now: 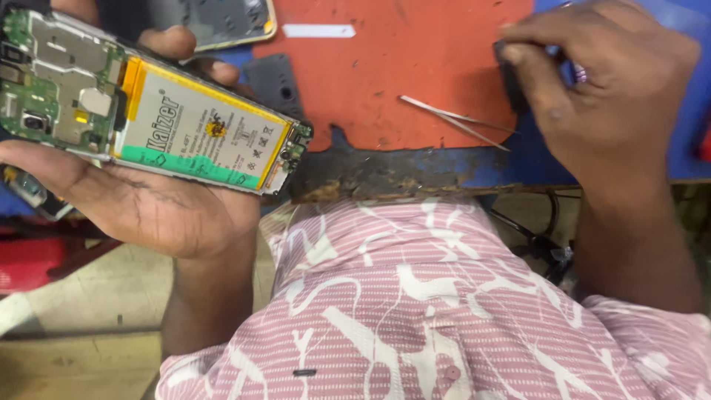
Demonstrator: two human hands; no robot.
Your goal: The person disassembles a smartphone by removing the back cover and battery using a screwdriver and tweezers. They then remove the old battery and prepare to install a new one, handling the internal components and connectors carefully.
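My left hand (pixel 141 196) holds an opened phone (pixel 148 111) with its back cover off. Its white and green battery and the green circuit board face up. The phone lies across my palm, with my fingertips curled over its far edge. My right hand (pixel 603 96) rests on the blue bench top at the right, its fingers closed around a small dark object (pixel 511 74) that is mostly hidden. Metal tweezers (pixel 455 122) lie on the orange mat (pixel 415 59) just left of my right hand.
A phone back cover (pixel 222 22) lies at the top left. Close by are a dark plastic part (pixel 270 81) and a white strip (pixel 318 31). The worn bench edge (pixel 392 174) runs across the middle. Cables (pixel 533 237) hang below it, and a red object (pixel 29 259) sits at the lower left.
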